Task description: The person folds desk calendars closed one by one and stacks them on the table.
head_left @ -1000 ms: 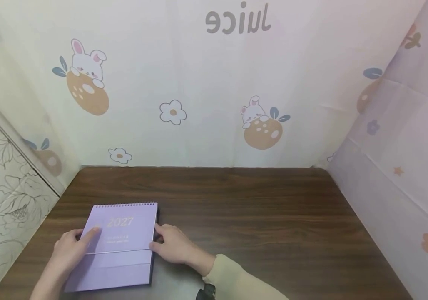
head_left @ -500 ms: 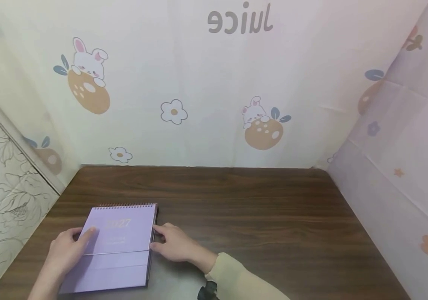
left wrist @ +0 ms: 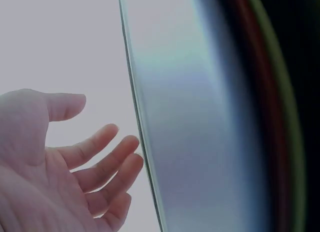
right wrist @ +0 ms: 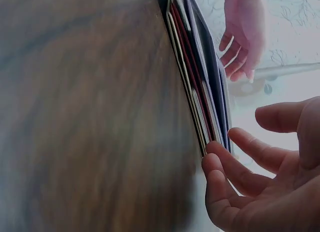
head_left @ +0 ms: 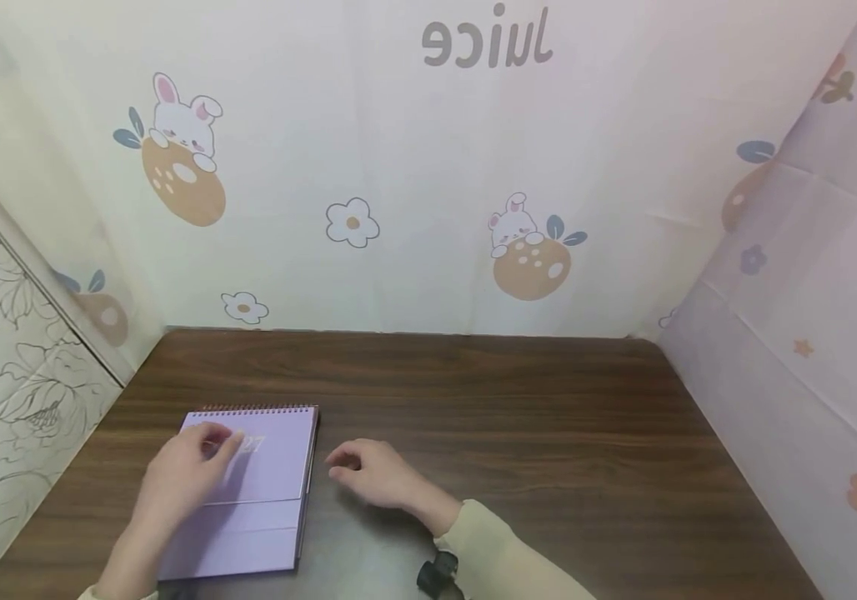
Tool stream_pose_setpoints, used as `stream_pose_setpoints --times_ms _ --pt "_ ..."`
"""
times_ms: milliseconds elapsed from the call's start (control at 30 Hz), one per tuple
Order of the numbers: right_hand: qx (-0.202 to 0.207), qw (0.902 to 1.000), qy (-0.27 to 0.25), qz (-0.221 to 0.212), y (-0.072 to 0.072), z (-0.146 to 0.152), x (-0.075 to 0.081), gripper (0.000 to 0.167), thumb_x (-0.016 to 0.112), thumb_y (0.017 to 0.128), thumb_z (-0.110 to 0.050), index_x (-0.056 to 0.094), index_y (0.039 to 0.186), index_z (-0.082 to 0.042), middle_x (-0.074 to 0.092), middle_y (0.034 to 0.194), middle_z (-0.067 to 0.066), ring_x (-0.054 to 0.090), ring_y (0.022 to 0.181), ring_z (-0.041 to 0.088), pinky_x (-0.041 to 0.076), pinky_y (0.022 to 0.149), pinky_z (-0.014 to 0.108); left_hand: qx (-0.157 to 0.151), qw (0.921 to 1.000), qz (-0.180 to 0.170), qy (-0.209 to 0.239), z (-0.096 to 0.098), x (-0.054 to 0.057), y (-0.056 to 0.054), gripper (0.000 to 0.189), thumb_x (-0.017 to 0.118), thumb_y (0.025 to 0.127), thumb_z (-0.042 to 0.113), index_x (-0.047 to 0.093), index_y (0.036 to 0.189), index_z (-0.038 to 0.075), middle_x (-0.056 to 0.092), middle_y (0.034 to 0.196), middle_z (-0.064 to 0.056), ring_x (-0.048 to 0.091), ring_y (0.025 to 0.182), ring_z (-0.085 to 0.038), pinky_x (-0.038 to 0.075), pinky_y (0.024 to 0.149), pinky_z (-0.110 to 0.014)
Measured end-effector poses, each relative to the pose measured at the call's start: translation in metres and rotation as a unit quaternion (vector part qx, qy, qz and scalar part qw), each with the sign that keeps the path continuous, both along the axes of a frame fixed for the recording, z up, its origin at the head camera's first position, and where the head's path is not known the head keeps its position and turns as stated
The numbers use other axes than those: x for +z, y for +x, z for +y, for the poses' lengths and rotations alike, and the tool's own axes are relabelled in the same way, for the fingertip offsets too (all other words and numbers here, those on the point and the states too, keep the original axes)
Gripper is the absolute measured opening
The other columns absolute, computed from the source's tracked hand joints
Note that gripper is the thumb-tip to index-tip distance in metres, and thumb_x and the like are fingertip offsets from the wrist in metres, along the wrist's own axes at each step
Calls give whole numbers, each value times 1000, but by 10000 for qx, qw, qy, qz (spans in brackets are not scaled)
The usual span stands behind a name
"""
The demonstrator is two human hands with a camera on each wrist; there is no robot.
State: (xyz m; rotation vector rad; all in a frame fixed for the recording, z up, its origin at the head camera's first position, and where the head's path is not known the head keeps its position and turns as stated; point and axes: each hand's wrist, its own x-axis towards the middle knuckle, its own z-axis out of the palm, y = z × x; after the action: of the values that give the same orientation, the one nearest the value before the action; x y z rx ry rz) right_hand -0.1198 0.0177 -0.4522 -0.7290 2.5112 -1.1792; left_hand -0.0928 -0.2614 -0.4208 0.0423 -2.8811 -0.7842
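A purple spiral-bound 2027 desk calendar (head_left: 271, 471) lies flat at the left of the table, with reddish rings peeking out behind its top coil. Several stacked layers, purple, dark red and cream, show along its side edge (right wrist: 197, 87) in the right wrist view. Over the calendar's upper left part is my left hand (head_left: 182, 471), fingers loosely bent and holding nothing, hiding part of the gold year. To the right of the calendar, apart from it, my right hand (head_left: 379, 473) hovers over the table with relaxed fingers and nothing in them.
The dark wood-grain table (head_left: 533, 450) extends to the right and back. A pale curtain (head_left: 413, 167) with rabbits and flowers hangs behind it, and another printed cloth (head_left: 789, 333) hangs on the right. A white flower-patterned panel (head_left: 16, 392) borders the left.
The left hand has lifted from the calendar's left edge and moved right, over its cover. The right hand has let go of the right edge and drawn away to the right.
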Motion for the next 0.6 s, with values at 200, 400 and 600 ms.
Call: stream_pose_setpoints --times_ms 200,400,600 --pt "-276 9996 -13 73 -8 22 4 19 65 97 -25 72 111 -13 66 99 -9 59 91 6 48 83 30 -554 9982 207 -91 40 2 -17 30 64 96 40 72 97 10 70 91 -5 65 87 -28 48 79 -50" --pt "-672 9971 -44 357 -16 46 12 21 64 98 -24 71 114 -12 67 108 -3 62 100 15 49 88 38 -1043 9930 467 -299 82 5 -32 31 65 96 40 71 98 10 70 92 -5 64 87 -27 49 78 -49" --pt "-1114 9889 202 961 -19 69 21 27 66 97 -26 69 119 -12 64 120 3 56 113 26 46 93 48 -1454 9851 700 -589 124 7 -41 41 63 96 45 70 108 6 69 109 -10 62 103 -33 49 87 -51"
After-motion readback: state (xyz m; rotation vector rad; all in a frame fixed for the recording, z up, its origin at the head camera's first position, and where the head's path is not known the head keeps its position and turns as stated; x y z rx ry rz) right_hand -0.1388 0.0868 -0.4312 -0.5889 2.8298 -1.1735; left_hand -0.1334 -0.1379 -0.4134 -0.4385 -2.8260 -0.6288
